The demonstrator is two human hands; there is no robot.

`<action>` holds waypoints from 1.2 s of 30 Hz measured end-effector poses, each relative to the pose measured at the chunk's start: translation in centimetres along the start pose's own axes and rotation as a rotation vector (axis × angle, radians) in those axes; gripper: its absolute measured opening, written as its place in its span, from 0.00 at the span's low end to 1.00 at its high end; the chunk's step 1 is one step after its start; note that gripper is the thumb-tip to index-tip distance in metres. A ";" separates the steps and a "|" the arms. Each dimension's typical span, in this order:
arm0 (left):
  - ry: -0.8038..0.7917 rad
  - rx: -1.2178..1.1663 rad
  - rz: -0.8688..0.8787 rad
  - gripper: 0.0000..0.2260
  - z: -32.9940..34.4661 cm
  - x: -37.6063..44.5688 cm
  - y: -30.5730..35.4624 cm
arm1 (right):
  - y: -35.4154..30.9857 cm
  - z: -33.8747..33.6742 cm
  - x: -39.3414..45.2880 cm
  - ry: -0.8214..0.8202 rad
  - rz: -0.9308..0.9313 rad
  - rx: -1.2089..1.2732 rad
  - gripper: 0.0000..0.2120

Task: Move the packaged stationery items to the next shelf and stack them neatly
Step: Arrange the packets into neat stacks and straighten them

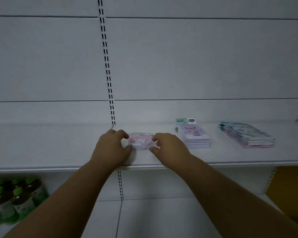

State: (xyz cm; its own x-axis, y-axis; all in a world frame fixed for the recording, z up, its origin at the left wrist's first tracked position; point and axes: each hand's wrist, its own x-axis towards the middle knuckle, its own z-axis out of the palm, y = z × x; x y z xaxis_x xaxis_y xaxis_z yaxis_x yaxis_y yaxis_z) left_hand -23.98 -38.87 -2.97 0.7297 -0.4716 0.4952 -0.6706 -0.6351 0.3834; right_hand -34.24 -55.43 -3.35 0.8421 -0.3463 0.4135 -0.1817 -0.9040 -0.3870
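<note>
Meanwhile, at a white store shelf [213,157], a person's left hand [111,148] and right hand [169,148] close on a pink packaged stationery item [140,141] lying flat just right of the slotted upright [108,83] that divides 2 shelf bays. Curled fingers and thumbs of both hands pinch the packet's left and right edges. The step in hand appears to be gripping or squaring up this packet; whether it is being lifted or set down cannot be told. To its right sit a stack of purple packets [194,137] and, farther right, a fanned pile of teal-and-pink packets [246,134]. The next move likely calls for carrying packets across the upright and aligning edges. A header card behind the purple stack reads "GRACE"; other print is too small to read. Green-capped bottles [15,198] stand on the lower shelf, left.
</note>
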 end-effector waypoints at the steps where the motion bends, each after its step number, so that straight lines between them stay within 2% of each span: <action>1: -0.026 0.012 0.011 0.16 -0.1 0.1 -0.6 | -0.2 0.3 0.0 0.009 0.011 -0.004 0.17; 5: -0.129 -0.059 -0.015 0.11 -0.3 0.6 -2.0 | -1.1 0.9 0.2 0.039 0.042 -0.027 0.12; 8: -0.101 -0.065 0.032 0.08 0.1 0.4 -2.3 | -1.5 0.9 0.2 0.058 0.075 -0.041 0.08; 15: -0.072 -0.060 0.054 0.03 0.2 0.3 -2.1 | -1.7 0.8 -0.2 0.069 0.092 -0.029 0.09; 25: -0.010 -0.014 0.034 0.05 0.6 0.2 -2.2 | -2.0 1.1 -0.2 0.046 0.080 -0.070 0.10; 36: -0.051 -0.002 0.039 0.03 0.3 0.1 -2.3 | -2.5 0.6 -0.6 0.071 0.156 -0.053 0.12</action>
State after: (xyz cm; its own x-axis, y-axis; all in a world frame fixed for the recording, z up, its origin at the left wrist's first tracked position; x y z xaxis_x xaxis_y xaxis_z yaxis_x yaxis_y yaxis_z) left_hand -22.31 -37.65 -4.06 0.7091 -0.5266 0.4689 -0.6986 -0.6143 0.3667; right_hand -33.98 -52.83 -3.13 0.7641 -0.4986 0.4093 -0.3355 -0.8491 -0.4080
